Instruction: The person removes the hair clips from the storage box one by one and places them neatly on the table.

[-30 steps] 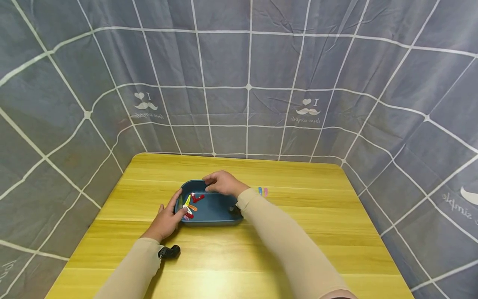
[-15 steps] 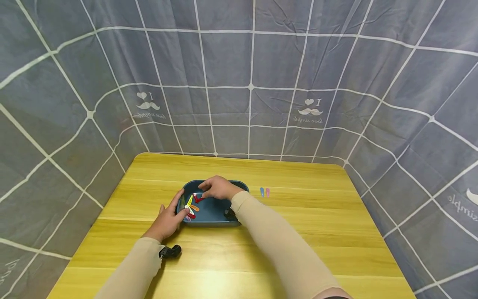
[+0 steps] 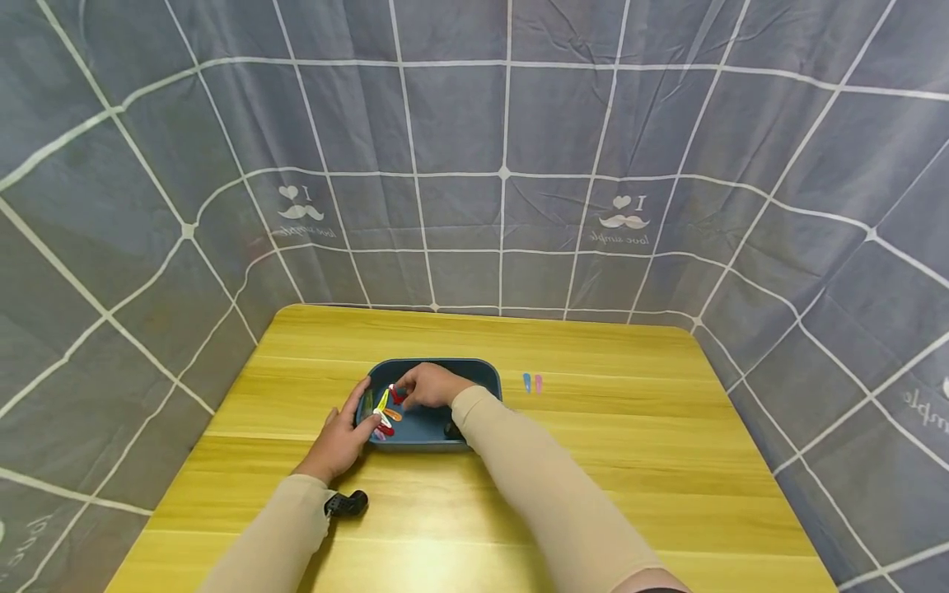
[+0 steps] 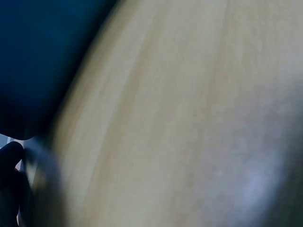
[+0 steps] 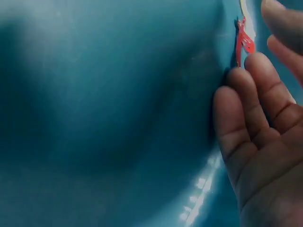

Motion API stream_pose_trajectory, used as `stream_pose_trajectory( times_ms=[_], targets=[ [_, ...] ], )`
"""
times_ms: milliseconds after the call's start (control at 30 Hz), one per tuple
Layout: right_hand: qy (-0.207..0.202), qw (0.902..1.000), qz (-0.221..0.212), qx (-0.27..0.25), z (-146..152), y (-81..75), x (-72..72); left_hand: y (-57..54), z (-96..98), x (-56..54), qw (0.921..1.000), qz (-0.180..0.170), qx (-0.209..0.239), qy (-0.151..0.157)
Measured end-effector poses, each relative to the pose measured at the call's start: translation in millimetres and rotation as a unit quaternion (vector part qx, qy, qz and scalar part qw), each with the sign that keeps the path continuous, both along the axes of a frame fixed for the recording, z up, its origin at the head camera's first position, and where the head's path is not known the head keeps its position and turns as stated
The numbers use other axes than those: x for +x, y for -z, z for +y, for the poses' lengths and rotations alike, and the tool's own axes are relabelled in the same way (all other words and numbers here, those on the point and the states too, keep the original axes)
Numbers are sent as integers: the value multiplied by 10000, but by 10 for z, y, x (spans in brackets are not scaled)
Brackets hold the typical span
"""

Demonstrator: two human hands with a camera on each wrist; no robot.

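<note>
A dark blue basin [image 3: 485, 366] sits on the table. My left hand [image 3: 337, 441] grips its left side, thumb over the rim. Inside, at the left end, lie several snap hair clips: a yellow hair clip [image 3: 381, 402], an orange hair clip [image 3: 392, 414], a white hair clip [image 3: 384, 419] and red ones. My right hand [image 3: 433, 385] reaches into the basin, fingertips right at a red hair clip [image 3: 396, 397]. In the right wrist view that red clip [image 5: 247, 43] shows just beyond loosely bent fingers [image 5: 229, 106]. The left wrist view shows mostly blurred tabletop and the basin's dark side.
To the right of the basin, a blue hair clip [image 3: 527, 382] and a pink hair clip [image 3: 539, 383] lie side by side on the wooden table [image 3: 630, 461]. A grey checked curtain [image 3: 460, 123] closes off the back and both sides.
My right hand has come from above the basin's back rim down and inward to the red hair clips. My left hand keeps its grip on the basin. The view has shifted slightly.
</note>
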State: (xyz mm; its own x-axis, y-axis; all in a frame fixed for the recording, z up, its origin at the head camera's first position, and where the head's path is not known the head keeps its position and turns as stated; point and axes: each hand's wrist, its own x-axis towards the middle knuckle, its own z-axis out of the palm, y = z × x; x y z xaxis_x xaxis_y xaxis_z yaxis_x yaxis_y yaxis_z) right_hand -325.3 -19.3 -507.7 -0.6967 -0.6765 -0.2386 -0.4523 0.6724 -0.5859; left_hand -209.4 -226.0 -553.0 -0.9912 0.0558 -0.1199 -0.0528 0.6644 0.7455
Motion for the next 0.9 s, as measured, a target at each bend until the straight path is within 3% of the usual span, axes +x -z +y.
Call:
stream_pose_trajectory(
  times_ms=[533,900],
  targets=[
    [-389,9986,151,314,-182,154,35,29,27,5,9999,48,-60,-119],
    [-647,9945,375,729,-246,111,89,51,16,-4,9998,142,-26,-133]
  ],
)
